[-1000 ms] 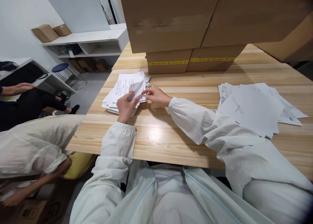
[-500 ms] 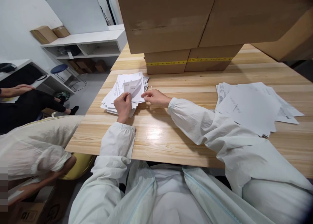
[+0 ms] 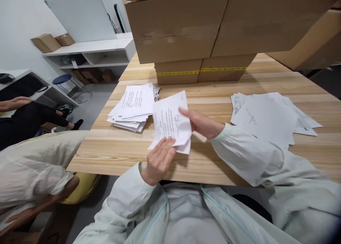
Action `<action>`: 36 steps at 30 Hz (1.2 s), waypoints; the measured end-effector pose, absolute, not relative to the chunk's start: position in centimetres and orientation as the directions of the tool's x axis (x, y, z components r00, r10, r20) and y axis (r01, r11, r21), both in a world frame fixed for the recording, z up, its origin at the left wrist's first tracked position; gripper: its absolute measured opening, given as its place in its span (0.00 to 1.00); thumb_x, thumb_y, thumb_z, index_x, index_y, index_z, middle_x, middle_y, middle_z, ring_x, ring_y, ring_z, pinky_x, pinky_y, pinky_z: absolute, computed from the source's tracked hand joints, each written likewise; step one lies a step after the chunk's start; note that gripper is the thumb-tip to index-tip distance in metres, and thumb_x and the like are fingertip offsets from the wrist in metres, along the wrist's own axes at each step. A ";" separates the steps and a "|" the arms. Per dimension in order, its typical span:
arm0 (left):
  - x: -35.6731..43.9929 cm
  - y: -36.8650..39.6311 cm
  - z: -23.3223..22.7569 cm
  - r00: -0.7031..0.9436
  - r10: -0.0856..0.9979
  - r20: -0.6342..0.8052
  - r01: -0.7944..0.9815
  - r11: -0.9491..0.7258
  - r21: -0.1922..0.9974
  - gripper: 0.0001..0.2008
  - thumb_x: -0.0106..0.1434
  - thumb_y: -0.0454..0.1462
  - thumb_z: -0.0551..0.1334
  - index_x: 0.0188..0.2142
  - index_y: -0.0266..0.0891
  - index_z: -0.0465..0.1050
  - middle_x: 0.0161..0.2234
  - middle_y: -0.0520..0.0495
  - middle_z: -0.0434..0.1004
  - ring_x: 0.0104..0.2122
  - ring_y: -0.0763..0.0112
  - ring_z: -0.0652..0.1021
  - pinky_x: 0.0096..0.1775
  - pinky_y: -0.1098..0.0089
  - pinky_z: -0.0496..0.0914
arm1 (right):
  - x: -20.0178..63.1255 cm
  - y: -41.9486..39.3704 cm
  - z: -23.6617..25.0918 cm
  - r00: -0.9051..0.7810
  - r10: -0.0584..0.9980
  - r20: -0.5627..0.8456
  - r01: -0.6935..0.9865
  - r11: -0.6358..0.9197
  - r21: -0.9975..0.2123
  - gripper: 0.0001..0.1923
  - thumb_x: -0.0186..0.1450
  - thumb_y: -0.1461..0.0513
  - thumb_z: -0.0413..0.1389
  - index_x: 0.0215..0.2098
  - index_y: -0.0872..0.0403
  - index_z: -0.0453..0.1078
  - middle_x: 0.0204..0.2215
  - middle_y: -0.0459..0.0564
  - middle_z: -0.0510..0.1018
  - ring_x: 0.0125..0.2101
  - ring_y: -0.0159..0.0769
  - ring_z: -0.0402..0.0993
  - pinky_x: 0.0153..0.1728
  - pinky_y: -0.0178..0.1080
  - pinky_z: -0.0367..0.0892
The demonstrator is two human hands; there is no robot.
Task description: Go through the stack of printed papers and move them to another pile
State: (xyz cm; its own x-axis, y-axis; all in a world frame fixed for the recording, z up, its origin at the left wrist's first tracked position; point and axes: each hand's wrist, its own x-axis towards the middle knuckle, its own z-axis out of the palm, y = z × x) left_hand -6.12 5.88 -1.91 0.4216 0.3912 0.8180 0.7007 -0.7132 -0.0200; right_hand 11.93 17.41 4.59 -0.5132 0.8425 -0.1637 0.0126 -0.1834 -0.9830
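Printed sheets of paper (image 3: pixel 167 118) are held up at a slant over the table, just right of the left paper stack (image 3: pixel 135 102). At least two sheets show, one edge peeking out below the other. My right hand (image 3: pixel 204 124) grips their right edge, thumb on the printed face and fingers hidden behind. At the lower edge, my left hand (image 3: pixel 160 160) has its fingers bent over the paper, closed on it; its thumb is not clear. A second paper pile (image 3: pixel 269 118) lies fanned out beyond my right sleeve, its top sheet nearly blank.
Cardboard boxes (image 3: pixel 181 27) with yellow tape stand stacked at the back of the wooden table (image 3: pixel 112 151). Seated people are on the left, one sleeve (image 3: pixel 34 162) close to the table's corner. A blue stool (image 3: pixel 62 79) and white shelf (image 3: pixel 106 43) stand farther back.
The printed sheets have come off the left stack, moving right and toward me. Both hands have shifted right with them. The view has tilted slightly.
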 end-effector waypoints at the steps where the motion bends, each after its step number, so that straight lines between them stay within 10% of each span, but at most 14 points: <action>1: -5.7 5.2 -2.1 0.454 0.406 0.793 0.665 -0.746 0.001 0.10 0.68 0.25 0.56 0.46 0.31 0.74 0.46 0.33 0.85 0.52 0.59 0.82 0.57 0.60 0.75 | 12.2 16.5 3.9 -0.525 0.823 -0.218 0.016 -0.247 -0.969 0.30 0.58 0.40 0.64 0.41 0.57 0.80 0.35 0.59 0.84 0.38 0.48 0.81 0.40 0.47 0.78; 4: -5.4 3.8 -2.1 0.457 0.454 0.765 0.563 -0.813 0.146 0.15 0.69 0.28 0.58 0.54 0.34 0.72 0.55 0.34 0.80 0.61 0.58 0.75 0.61 0.56 0.71 | 13.2 14.1 2.6 -0.456 0.854 -0.251 0.000 -0.283 -0.959 0.27 0.55 0.46 0.69 0.41 0.59 0.80 0.38 0.59 0.85 0.39 0.49 0.82 0.44 0.50 0.77; 8: -6.7 3.6 -0.6 0.001 0.603 0.798 0.455 -0.710 0.537 0.32 0.66 0.40 0.66 0.67 0.43 0.59 0.71 0.35 0.58 0.70 0.53 0.61 0.67 0.49 0.61 | 16.0 11.2 2.9 -0.345 0.934 0.090 -0.032 0.084 -0.996 0.22 0.63 0.47 0.64 0.46 0.55 0.80 0.44 0.55 0.85 0.45 0.47 0.82 0.50 0.49 0.75; 13: -6.7 5.1 1.0 -0.090 0.900 0.427 0.026 -0.427 0.904 0.29 0.64 0.46 0.68 0.62 0.44 0.66 0.59 0.38 0.74 0.59 0.57 0.75 0.59 0.59 0.70 | 19.4 7.6 2.0 -0.346 0.835 0.427 0.047 0.470 -0.882 0.13 0.70 0.60 0.59 0.51 0.44 0.80 0.47 0.46 0.85 0.48 0.39 0.82 0.53 0.41 0.75; 21: -1.9 5.4 1.7 -0.058 0.950 0.307 -0.107 -0.312 0.944 0.09 0.66 0.43 0.67 0.39 0.40 0.75 0.38 0.46 0.80 0.41 0.67 0.78 0.45 0.68 0.72 | 19.9 6.1 -1.3 -0.288 0.884 0.369 0.115 0.414 -0.903 0.17 0.70 0.62 0.59 0.55 0.42 0.78 0.49 0.45 0.84 0.46 0.39 0.83 0.47 0.39 0.78; 36: -0.6 4.6 -0.3 -0.111 0.965 0.236 -0.136 -0.250 0.959 0.13 0.66 0.46 0.66 0.45 0.41 0.72 0.40 0.47 0.80 0.41 0.68 0.79 0.46 0.69 0.72 | 19.1 5.9 -2.8 -0.068 0.948 0.312 0.008 0.313 -0.950 0.12 0.66 0.56 0.63 0.48 0.44 0.81 0.47 0.47 0.85 0.47 0.45 0.82 0.52 0.49 0.77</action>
State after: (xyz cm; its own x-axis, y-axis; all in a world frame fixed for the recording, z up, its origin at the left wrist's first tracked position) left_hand -0.58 4.59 -0.32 -0.1114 0.9654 0.2357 -0.1358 -0.2497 0.9588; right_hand 19.09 5.90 -2.79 -0.0679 0.9476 0.3121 0.0077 0.3133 -0.9496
